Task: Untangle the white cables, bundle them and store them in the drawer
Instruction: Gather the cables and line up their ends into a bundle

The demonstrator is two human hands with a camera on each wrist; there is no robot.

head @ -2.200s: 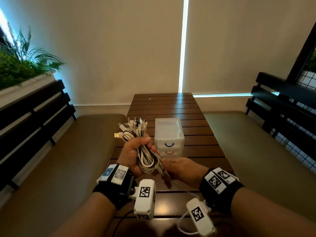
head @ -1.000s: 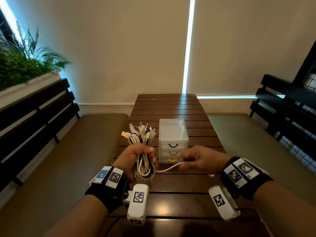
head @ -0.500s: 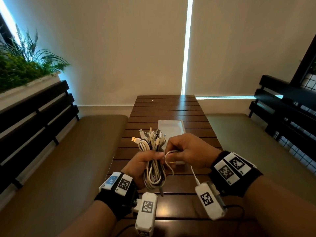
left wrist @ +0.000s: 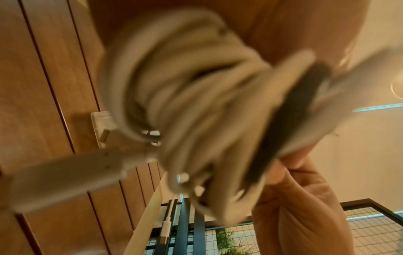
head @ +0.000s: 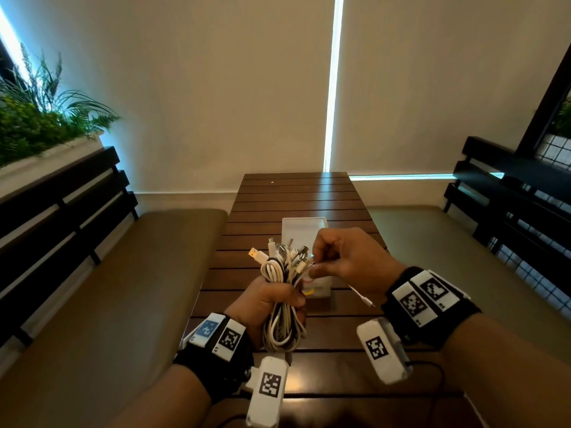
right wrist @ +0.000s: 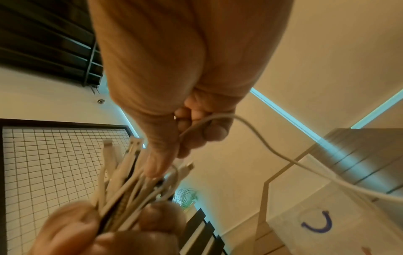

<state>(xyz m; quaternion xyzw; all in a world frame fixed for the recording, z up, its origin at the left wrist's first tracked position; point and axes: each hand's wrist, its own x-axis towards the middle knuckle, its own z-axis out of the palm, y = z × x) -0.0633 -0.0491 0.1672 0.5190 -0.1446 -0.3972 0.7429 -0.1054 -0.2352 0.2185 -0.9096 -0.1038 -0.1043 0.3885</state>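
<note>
Low in the middle of the head view, the left hand is squeezing the cables upright, likely so the loops are not falling apart. Just above, the right hand is pinching one loose cable, maybe for tying them. Behind them, the drawers are sitting on the table; their insides are hidden.

Slatted wooden table, olive bench cushions, beige wall, green planter, black railing
</note>
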